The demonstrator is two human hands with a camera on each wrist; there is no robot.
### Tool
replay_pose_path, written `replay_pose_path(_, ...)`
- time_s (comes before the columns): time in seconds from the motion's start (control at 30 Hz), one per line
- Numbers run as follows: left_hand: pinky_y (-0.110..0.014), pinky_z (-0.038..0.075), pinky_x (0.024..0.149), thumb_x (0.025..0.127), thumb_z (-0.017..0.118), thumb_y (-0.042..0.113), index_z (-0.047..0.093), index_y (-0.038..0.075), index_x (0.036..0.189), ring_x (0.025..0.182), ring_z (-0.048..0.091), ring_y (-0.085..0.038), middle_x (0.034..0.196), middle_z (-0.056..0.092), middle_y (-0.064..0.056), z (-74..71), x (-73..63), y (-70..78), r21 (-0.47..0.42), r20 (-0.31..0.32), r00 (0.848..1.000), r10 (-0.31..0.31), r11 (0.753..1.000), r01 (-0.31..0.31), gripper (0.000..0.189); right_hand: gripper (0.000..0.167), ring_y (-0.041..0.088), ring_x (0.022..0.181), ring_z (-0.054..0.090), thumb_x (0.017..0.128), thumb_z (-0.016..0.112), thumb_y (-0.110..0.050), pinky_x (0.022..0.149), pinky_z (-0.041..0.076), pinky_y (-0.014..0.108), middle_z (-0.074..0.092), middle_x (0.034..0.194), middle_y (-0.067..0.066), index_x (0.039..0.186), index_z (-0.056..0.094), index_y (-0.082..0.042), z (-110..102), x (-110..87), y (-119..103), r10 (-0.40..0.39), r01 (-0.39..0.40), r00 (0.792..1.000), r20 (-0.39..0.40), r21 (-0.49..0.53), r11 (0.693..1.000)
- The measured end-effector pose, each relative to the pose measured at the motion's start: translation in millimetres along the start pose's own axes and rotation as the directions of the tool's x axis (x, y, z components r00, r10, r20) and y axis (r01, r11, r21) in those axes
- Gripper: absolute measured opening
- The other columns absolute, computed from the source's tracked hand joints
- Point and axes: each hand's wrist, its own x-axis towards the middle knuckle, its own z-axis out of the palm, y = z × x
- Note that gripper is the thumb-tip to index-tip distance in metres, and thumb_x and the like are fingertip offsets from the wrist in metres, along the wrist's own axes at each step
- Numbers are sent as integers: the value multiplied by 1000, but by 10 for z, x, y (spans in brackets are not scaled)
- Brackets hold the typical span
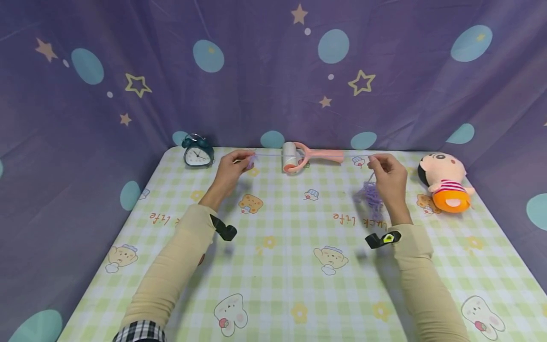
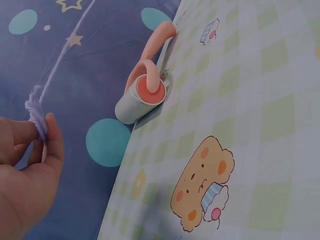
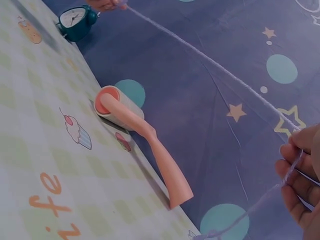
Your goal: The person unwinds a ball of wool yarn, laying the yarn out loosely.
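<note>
A strand of purple yarn (image 3: 200, 53) runs taut between my two hands above the back of the table. My left hand (image 1: 232, 166) pinches a small looped bunch of the yarn (image 2: 36, 112) between thumb and fingers. On the other side my right hand (image 1: 390, 175) pinches the strand between thumb and forefinger. Below the right hand a loose tangle of the same yarn (image 1: 372, 197) hangs down. In the right wrist view, the yarn passes under the right hand's curled fingers (image 3: 296, 192) and trails off at the bottom.
Behind the strand a lint roller (image 1: 325, 155) with a pink handle lies at the table's back edge. A dark green alarm clock (image 1: 198, 153) stands back left, and a plush doll (image 1: 446, 183) lies on the right. The checkered tablecloth (image 1: 278, 275) meets a purple curtain (image 1: 265, 85).
</note>
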Motion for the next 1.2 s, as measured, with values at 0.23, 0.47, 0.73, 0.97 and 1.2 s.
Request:
replay_pose_path(0.23, -20, 56, 87, 96, 54, 2, 61, -5, 120, 94, 59, -13, 113, 57, -10, -23, 4, -18, 36, -28, 999, 14, 999, -13, 25, 23, -5, 64, 56, 93, 63, -13, 54, 38, 12, 62, 72, -20, 100, 66, 9, -131, 90, 230, -8, 8, 999, -48, -16, 1000)
replay_pose_path(0.47, -21, 56, 87, 99, 50, 4, 61, -3, 122, 91, 59, -13, 119, 54, -18, -24, 8, -3, 108, -24, 1000, -2, 994, 4, 26, 26, 0, 70, 60, 94, 63, -22, 61, 43, 11, 60, 73, -23, 104, 68, 2, -274, 148, 411, 27, -35, 994, -107, -76, 996)
replay_pose_path(0.73, -20, 57, 83, 99, 48, 1, 51, -6, 116, 85, 60, -9, 103, 53, -6, 14, 8, -11, 54, 14, 999, -42, 998, 41, 19, 24, -3, 68, 59, 93, 63, -15, 58, 42, 11, 62, 72, -20, 102, 66, 7, -373, 161, 465, 47, -52, 991, -121, -40, 998)
replay_pose_path(0.97, -18, 57, 80, 97, 53, 1, 50, -3, 119, 83, 60, -12, 99, 52, -4, -1, 18, -15, -21, -10, 999, -38, 999, 37, 23, 24, -5, 66, 59, 92, 65, -17, 63, 45, 8, 61, 68, -24, 99, 68, 5, -428, 152, 506, 59, -67, 986, -156, -48, 997)
replay_pose_path(1.2, -17, 58, 77, 95, 54, -2, 54, -7, 119, 78, 61, -9, 99, 53, -6, -37, 21, -7, -90, -40, 998, -44, 995, 40, 24, 25, -5, 66, 57, 91, 66, -19, 61, 45, 8, 59, 69, -26, 101, 68, 4, -535, 151, 616, 81, -99, 982, -170, -95, 991)
